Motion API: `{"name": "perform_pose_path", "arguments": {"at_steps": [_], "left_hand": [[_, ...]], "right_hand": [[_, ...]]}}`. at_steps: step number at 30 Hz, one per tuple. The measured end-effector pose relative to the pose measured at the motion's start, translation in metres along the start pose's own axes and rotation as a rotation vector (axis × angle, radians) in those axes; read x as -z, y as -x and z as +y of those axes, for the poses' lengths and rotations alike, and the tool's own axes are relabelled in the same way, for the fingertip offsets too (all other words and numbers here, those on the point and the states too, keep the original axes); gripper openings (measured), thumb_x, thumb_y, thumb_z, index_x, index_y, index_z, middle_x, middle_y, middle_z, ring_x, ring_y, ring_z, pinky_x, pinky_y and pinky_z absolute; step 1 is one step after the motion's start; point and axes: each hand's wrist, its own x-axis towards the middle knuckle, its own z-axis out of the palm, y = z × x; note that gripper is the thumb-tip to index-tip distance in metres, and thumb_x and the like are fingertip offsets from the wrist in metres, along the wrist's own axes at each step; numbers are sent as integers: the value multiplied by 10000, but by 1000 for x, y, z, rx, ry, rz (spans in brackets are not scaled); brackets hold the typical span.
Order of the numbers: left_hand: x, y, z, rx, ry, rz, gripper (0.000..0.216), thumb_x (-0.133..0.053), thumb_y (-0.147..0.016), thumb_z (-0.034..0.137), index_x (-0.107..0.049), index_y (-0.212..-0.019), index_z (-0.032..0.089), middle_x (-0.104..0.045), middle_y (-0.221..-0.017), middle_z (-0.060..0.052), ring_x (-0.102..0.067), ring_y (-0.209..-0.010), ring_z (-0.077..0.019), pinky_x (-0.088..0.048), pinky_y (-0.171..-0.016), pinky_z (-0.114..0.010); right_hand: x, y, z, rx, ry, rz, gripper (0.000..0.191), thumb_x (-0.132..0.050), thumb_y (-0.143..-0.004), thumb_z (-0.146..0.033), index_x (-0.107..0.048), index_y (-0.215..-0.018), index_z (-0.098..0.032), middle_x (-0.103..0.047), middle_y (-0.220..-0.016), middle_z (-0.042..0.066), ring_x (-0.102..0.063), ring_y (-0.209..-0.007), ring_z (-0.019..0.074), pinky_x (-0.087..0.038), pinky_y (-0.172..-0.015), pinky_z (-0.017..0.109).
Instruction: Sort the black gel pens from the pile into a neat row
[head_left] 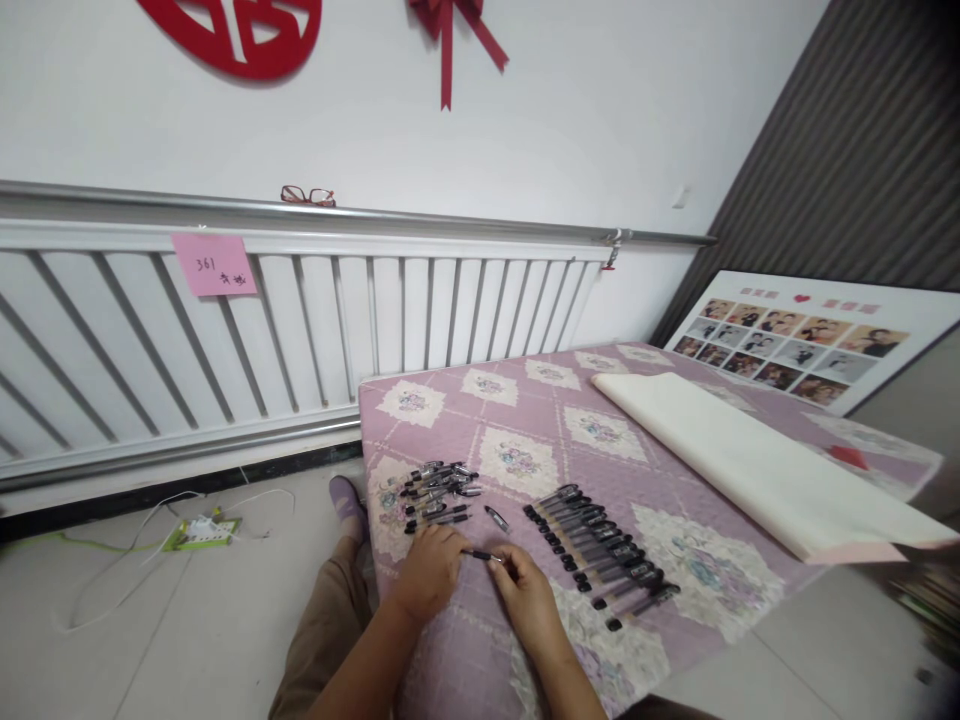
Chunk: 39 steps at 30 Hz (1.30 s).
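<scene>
A black pen (480, 555) spans the gap between my two hands, low over the purple floral cloth. My left hand (433, 568) is closed round its left end. The fingertips of my right hand (525, 590) pinch the other end, where a small light tip shows. Just beyond lies a loose pen cap (496, 518), dark with a clear part. A jumbled pile of pen parts (439, 490) sits past my left hand. To the right of my right hand, several black pens (600, 550) lie side by side in a slanting row.
The cloth-covered table (517, 455) meets a white radiator (420, 300). A large cream roll (735, 460) lies across its right side, before a photo board (795, 340). Glasses (307, 196) rest on the pipe. On the floor at left are a power strip (202, 533) and cables.
</scene>
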Motion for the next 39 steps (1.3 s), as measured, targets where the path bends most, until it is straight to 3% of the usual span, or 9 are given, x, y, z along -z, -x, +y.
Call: {"name": "perform_pose_path", "arguments": {"at_steps": [5,10,15,19,25,30,39], "left_hand": [[0,0,0,-7,7,17,220,-418,-911,171,-594,-1015,250,-606,-991,-5,-500,-981,-190,-311,-968,-377],[1,0,1,-8,-8,17,223,-416,-911,167,-596,-1011,250,-606,-981,-5,-502,-972,-188,-314,-965,-375],[0,0,0,-15,-4,11,218,-413,-909,179,-599,-1001,244,-606,-971,-12,-504,-965,-192,-329,-947,-374],[-1,0,-1,-6,-4,3,223,-403,-910,183,-594,-1012,241,-604,-988,-17,-499,-977,-194,-305,-978,-391],[0,0,0,-4,5,17,220,-411,-911,177,-599,-1002,250,-607,-984,-8,-502,-975,-192,-315,-963,-380],[2,0,1,-10,11,29,233,-404,-913,165,-599,-1006,252,-612,-981,-5,-505,-972,-189,-321,-957,-372],[-2,-2,-1,22,22,42,186,-445,-888,142,-599,-935,235,-613,-955,7,-507,-958,-173,-342,-912,-330]], "right_hand": [[-1,0,0,18,43,-21,245,-477,-838,-391,-602,-740,-205,-634,-733,34,-591,-718,196,-451,-689,291],[-1,0,1,10,37,-8,211,-501,-820,-368,-612,-895,-205,-646,-782,29,-601,-727,193,-462,-698,292],[0,0,0,22,55,-19,241,-469,-842,-390,-600,-754,-208,-641,-729,27,-596,-708,191,-458,-681,284],[0,1,0,11,53,-5,203,-507,-811,-363,-617,-865,-202,-643,-750,23,-597,-694,187,-460,-664,281],[0,1,-3,34,68,-25,241,-467,-839,-384,-605,-755,-207,-643,-737,29,-606,-721,190,-456,-681,284],[0,1,-3,27,61,4,215,-494,-815,-368,-623,-866,-205,-663,-788,35,-614,-730,193,-470,-699,291],[0,1,-5,66,96,-5,244,-465,-849,-378,-588,-720,-209,-630,-692,16,-598,-679,179,-450,-645,262]]}}
